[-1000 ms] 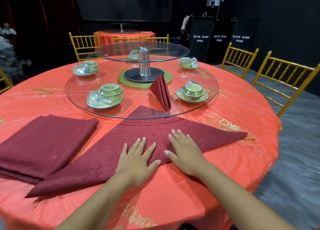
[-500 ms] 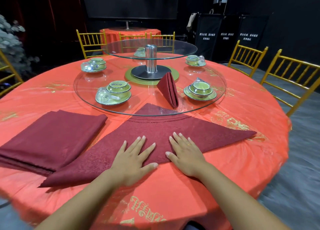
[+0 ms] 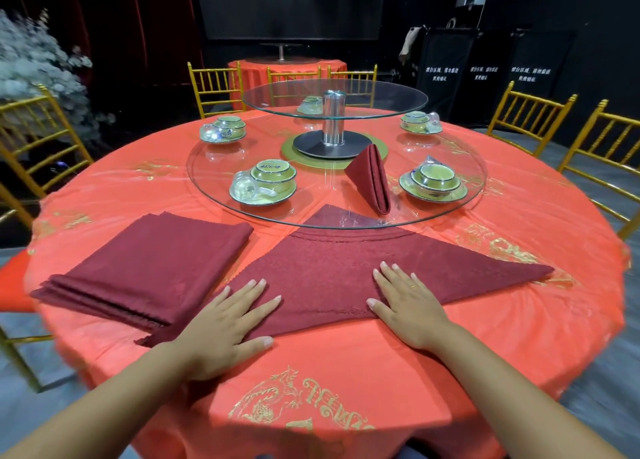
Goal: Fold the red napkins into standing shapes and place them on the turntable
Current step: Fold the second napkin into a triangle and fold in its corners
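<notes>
Head view: triangular napkin [image 3: 332, 278] lies flat on the tabletop [image 3: 485, 337], long edge toward the person, apex running under the near rim of the glass turntable [image 3: 214, 153] and visible through it.

Left hand [image 3: 225, 323] and right hand [image 3: 405, 306] both press palm-down on the long edge, fingers straight and spread. No grip on the cloth from either hand, only flat pressure.

Change over the last second: the hands started close together at the middle of the long edge and are now well apart, the left one near the left corner, the right one just right of centre. Reads as an outward smoothing stroke. Cloth outline is unchanged and no corner is lifted.

Judgement: the diagonal fold is done and its crease is set. The next fold, bringing the corners in, is not yet begun.

One standing napkin [image 3: 372, 178] is already on the turntable, a cone-like fold leaning between two tea sets [image 3: 266, 181]. More sets sit further round the glass.

Stack of napkins [image 3: 149, 268], folded square, waits on the tabletop just left of the triangle, touching or overlapping its left corner near the left wrist. I cannot tell which. Most of the task remains.

Small upper tier [image 3: 381, 102] stands on the centre post. Gold chairs [image 3: 530, 115] ring the tabletop.
</notes>
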Action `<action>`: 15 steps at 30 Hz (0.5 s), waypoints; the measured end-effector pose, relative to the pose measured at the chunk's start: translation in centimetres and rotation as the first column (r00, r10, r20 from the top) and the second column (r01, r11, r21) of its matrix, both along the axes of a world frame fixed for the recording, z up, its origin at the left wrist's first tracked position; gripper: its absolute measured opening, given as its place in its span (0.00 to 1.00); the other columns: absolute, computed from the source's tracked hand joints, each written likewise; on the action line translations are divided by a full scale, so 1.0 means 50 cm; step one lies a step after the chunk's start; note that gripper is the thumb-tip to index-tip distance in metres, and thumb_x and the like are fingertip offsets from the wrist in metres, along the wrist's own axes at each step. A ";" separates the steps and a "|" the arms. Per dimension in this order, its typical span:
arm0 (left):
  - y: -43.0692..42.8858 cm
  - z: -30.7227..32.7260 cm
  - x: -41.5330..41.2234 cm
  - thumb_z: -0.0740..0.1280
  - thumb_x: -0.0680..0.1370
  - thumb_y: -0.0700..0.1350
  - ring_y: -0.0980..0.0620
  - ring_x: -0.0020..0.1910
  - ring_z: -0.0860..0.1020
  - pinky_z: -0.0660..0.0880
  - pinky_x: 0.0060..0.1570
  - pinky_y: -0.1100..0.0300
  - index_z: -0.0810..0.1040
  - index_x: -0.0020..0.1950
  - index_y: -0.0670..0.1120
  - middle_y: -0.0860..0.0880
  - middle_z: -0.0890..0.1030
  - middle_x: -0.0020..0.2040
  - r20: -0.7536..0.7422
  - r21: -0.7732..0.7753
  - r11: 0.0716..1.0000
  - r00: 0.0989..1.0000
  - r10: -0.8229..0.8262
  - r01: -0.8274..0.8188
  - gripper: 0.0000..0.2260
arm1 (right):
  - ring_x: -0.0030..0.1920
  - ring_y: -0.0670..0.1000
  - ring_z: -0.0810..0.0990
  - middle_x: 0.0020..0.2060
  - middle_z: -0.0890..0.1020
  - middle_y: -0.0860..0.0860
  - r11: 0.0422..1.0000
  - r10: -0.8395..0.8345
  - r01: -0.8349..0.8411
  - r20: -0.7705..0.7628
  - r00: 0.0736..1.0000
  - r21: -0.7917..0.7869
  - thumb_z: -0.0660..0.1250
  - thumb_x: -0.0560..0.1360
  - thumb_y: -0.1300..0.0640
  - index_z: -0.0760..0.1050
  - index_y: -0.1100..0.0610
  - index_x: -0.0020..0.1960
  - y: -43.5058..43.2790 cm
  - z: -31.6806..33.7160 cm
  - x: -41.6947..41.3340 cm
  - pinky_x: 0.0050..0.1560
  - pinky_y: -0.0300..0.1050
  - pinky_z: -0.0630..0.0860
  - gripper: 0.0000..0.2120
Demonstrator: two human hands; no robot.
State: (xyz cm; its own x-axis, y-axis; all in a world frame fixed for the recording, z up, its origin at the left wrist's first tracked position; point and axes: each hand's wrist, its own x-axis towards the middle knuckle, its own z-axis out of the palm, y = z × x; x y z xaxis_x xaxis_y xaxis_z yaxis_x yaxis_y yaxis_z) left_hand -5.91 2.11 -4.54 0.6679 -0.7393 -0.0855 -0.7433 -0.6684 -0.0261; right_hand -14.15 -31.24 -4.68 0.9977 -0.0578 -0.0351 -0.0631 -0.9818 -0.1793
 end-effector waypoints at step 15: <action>-0.009 0.024 0.003 0.48 0.73 0.73 0.56 0.76 0.38 0.36 0.73 0.54 0.41 0.75 0.63 0.53 0.41 0.79 -0.104 -0.010 0.999 0.994 0.041 -0.042 0.34 | 0.57 0.56 0.78 0.58 0.81 0.53 0.912 0.397 -0.407 0.355 0.846 -0.051 0.65 0.72 0.61 0.79 0.57 0.59 0.173 0.046 -0.013 0.54 0.51 0.77 0.16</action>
